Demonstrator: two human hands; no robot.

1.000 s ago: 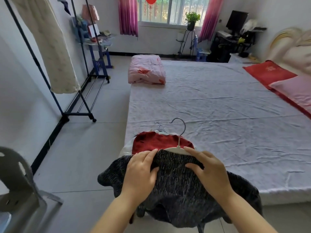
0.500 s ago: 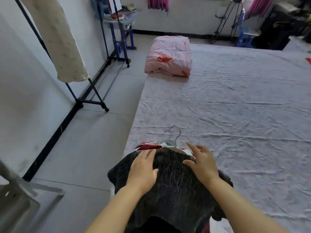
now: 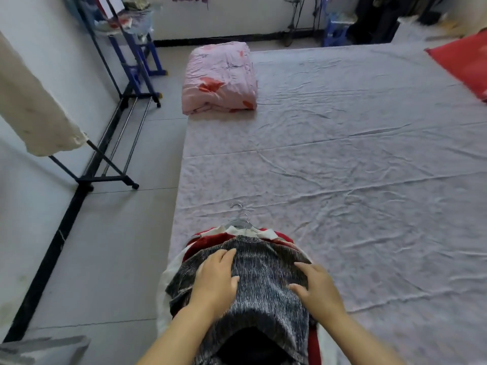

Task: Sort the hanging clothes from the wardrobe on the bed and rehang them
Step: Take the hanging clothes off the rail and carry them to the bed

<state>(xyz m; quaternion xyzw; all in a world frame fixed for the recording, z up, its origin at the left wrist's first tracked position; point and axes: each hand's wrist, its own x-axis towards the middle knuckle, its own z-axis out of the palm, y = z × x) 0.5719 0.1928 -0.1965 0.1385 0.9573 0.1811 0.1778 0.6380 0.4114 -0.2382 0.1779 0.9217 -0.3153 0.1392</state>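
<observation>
head view: stack of hung clothes point(image 3: 232, 239) lay on the bed point(image 3: 342, 154) at its near corner, with the hanger hooks point(image 3: 241, 214) pointing away.
step: judged as settling the pile for sorting.
left hand point(image 3: 214, 279): flat, fingers straight, pressing the grey knit top point(image 3: 263, 272).
right hand point(image 3: 317, 288): also flat on it, gripping nothing.
next move: likely to call for lifting one garment off by its hanger.

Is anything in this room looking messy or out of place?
Only the heap at the near corner of the bed: clothes lie stacked with hangers inside, the hanger hooks splayed at different angles, and the heap droops past the mattress edge. The left hand and right hand lie flat on the dark sweater on top.
</observation>
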